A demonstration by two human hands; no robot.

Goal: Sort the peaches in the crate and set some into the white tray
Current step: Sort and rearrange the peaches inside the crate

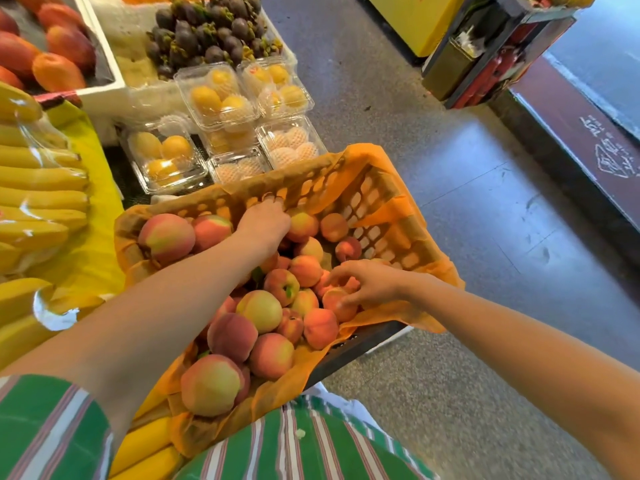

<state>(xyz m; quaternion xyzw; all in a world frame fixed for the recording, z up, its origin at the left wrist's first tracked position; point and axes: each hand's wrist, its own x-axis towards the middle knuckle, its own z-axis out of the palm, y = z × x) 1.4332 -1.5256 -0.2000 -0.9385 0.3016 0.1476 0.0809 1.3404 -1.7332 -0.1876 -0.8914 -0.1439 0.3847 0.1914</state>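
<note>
A crate (391, 216) lined with orange paper holds several pink-yellow peaches (259, 310), piled mostly along its left and near side. My left hand (265, 221) reaches palm down to the crate's far wall. Its fingers curl over the peaches there, next to a peach (304, 226); what lies under the palm is hidden. My right hand (372, 282) hovers low at the crate's right side with fingers spread. Thumb and fingertips touch a small peach (337, 304) that still lies in the pile. A white foam tray (104, 86) with red-orange fruit stands at the far left.
Clear plastic boxes (216, 95) of yellow fruit stand just behind the crate. A white box of dark mangosteens (207, 32) is beyond them. Wrapped bananas (41, 181) lie on yellow cloth at the left. Grey floor (485, 202) stretches to the right, with a yellow stand (415, 19) behind.
</note>
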